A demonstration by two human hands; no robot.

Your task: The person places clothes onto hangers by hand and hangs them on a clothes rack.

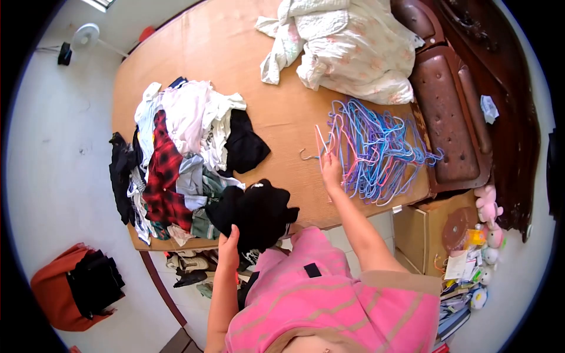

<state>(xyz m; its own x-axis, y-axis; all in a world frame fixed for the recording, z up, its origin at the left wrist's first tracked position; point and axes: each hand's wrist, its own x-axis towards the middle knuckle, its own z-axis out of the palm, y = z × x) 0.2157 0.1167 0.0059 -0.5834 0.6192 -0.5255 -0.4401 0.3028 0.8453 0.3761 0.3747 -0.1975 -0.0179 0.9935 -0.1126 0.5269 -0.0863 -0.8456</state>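
Black garment (259,215) is at the near edge of the bed (282,132), beside the clothes pile (197,117); left hand (228,244) grips it, thumb on top. Right hand (331,167) is closed around a pink hanger (319,139) at the edge of the hanger heap (382,147); whether it has more than one, can't tell. Risk: hangers look tangled, so a pull could drag several along or snag a hook. Garment overhangs the bed edge and is bunched, so a loose left grip could let it drop to the floor; tugging it against the pile might shift other clothes, red plaid shirt (165,170) included. Containers: tan box (410,235) beside the bed, contents not readable. Papers and small clutter (462,267) beyond it; can't tell if anything holds them.
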